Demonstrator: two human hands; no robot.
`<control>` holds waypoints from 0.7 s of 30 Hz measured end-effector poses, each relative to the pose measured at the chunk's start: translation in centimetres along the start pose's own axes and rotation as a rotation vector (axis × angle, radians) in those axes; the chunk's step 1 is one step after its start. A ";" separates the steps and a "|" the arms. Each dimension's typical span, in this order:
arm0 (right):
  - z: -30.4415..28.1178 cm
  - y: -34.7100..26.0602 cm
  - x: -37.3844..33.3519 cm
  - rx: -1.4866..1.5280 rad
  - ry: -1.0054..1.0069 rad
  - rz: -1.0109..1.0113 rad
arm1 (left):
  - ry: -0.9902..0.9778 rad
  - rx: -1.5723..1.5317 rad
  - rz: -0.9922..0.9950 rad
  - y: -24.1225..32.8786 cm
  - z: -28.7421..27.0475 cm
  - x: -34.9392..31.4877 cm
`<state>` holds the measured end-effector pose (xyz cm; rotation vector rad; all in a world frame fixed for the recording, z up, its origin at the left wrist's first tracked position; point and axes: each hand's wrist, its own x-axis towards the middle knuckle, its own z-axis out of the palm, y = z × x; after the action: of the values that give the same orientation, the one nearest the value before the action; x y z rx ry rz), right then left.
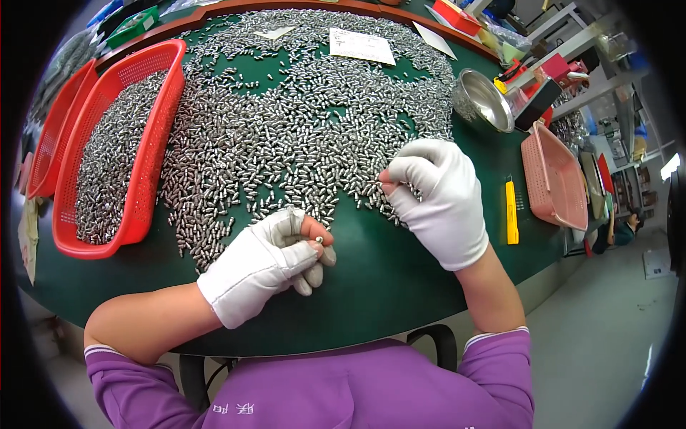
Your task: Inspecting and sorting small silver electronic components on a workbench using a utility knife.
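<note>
Both my hands wear white gloves with bare thumb and index fingertips. My left hand (268, 261) is closed in a pinch over the near edge of the pile, a small silvery metal piece (319, 240) between thumb and index fingertip. Farther right, my right hand (443, 196) is also pinched, its fingertips at the pile's right side; whatever they hold is too small to make out. A wide layer of small, shiny, cylindrical metal parts (286, 136) covers much of the green tabletop (343, 307).
A red perforated basket (153, 143) full of the same parts stands at left, another red basket (53, 143) beyond it. White paper slips (361, 46) lie on the pile. At right are a metal bowl (486, 100), a yellow box cutter (511, 213) and a pink basket (554, 179).
</note>
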<state>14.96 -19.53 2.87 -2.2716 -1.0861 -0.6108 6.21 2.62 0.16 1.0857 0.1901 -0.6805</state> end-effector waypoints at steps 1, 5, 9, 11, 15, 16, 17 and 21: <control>-0.1 0.3 -0.2 -0.014 -0.012 0.031 | 0.003 -0.001 -0.009 0.0 0.0 0.0; 0.2 0.2 -1.0 -0.060 -0.254 0.067 | 0.004 -0.018 -0.005 0.0 -0.1 0.1; 0.8 -0.1 -1.5 -0.110 -0.312 0.063 | -0.041 -0.038 0.019 0.0 0.0 0.0; 1.0 -0.1 -1.7 -0.101 -0.306 0.053 | -0.047 -0.042 0.030 0.1 0.0 0.0; 1.4 -0.5 -1.2 0.217 -0.261 0.013 | -0.038 0.070 -0.023 0.5 0.0 0.1; 1.6 -0.8 -1.1 0.272 -0.236 -0.031 | -0.055 0.092 -0.012 0.5 0.0 0.1; 1.6 -1.4 -0.8 0.306 -0.227 -0.056 | -0.042 0.118 0.000 0.6 0.2 0.2; 2.5 -2.4 -0.5 0.452 -0.250 -0.081 | -0.014 0.144 0.028 0.1 0.1 0.3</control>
<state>13.20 -16.98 1.39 -1.9458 -1.2892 -0.0901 6.48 2.38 0.13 1.2189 0.1145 -0.6844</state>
